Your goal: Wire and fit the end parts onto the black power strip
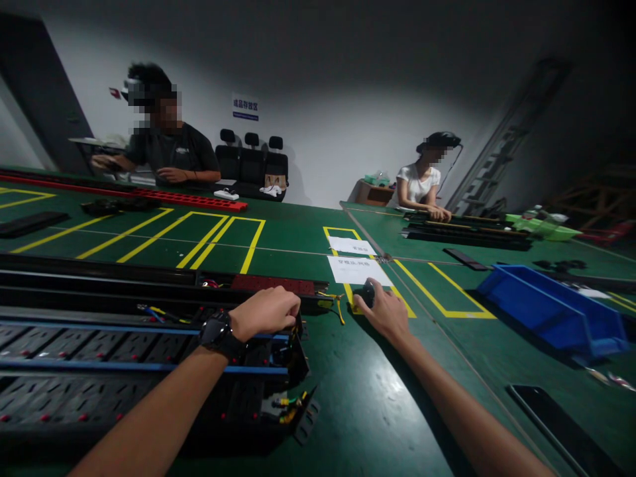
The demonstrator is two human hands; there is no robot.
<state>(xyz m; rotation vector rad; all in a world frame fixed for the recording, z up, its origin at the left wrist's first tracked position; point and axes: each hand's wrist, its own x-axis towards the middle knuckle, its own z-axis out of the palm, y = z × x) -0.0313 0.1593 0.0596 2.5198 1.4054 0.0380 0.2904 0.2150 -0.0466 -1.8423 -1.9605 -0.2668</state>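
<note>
My left hand (268,310), with a black watch on the wrist, rests at the right end of the black socket strips (134,348); its fingers curl down there, and whatever they hold is hidden. To the right, my right hand (385,308) grips a small black round object (366,293) between thumb and fingers, just above the green table. Yellow wires (339,306) stick out of a strip end between my hands. Nearer to me, a loose end piece (304,416) hangs off the front strip with green and yellow wires.
White paper labels (358,270) lie beyond my right hand on the green table (293,242). A blue bin (551,311) and a dark phone-like slab (561,424) are at the right. Two people (173,156) sit across the table, one (420,185) handling black strips.
</note>
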